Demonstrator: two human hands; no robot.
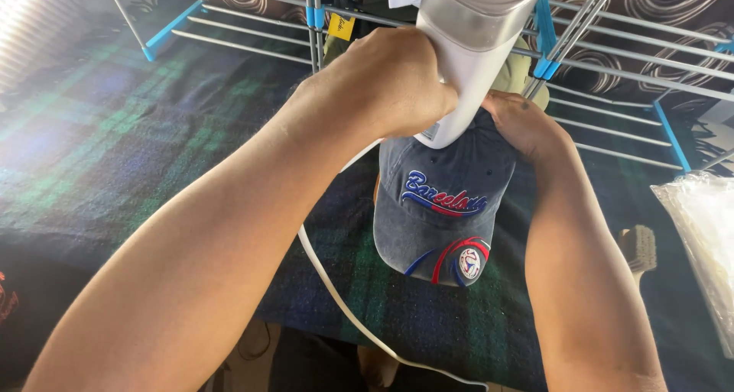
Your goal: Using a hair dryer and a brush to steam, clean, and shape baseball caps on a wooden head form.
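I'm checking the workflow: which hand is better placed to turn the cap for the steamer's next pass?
Probably the right hand: it already grips the grey cap at its crown, while the left hand is wrapped around the white steamer.

Plaid-covered surface (115, 147), denim cap (436, 208), brush (638, 248)

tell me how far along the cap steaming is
Done: the grey cap lies on the plaid cloth. In hand: the left hand presses the white steamer to its crown while the right hand steadies it. Left: the front panel and brim look untouched.
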